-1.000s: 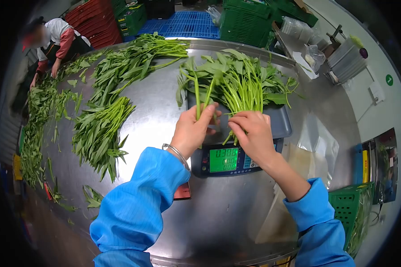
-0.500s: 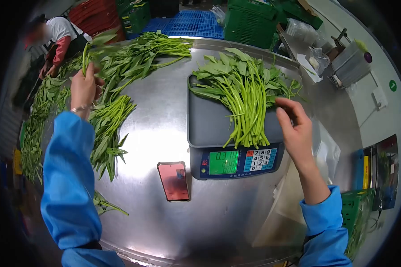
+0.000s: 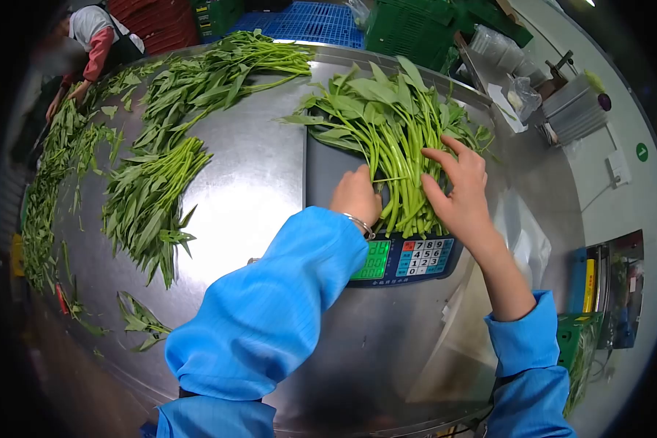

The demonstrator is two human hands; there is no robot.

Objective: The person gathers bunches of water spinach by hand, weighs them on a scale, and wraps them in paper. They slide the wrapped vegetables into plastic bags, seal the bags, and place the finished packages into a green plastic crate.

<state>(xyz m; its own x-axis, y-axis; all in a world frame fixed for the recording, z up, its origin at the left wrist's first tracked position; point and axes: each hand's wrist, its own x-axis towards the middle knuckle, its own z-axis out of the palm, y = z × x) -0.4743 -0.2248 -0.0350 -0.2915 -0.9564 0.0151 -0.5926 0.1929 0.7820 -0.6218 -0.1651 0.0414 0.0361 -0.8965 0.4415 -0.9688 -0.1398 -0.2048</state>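
Observation:
A bunch of water spinach (image 3: pixel 405 157) lies on the grey pan of a digital scale (image 3: pixel 445 274), leaves toward the far side and cut stems toward me. My left hand (image 3: pixel 356 196) is at the left side of the bunch, its fingers curled against the stems; the fingertips are partly hidden. At the right side, my right hand (image 3: pixel 460 190) has its thumb and fingers apart, with the fingertips by the stems. The green display (image 3: pixel 372 261) is partly covered by my left forearm.
More water spinach (image 3: pixel 153 197) is heaped on the left of the steel table (image 3: pixel 248 139). A co-worker's hand (image 3: pixel 80 91) reaches into the leaves at far left. Green crates (image 3: pixel 409 33) stand behind the table; a clear plastic bag (image 3: pixel 525 233) lies at right.
My left hand has come from the left heap to the bunch on the scale, bringing a sprig across. My right hand has shifted slightly left. My left sleeve now covers most of the phone.

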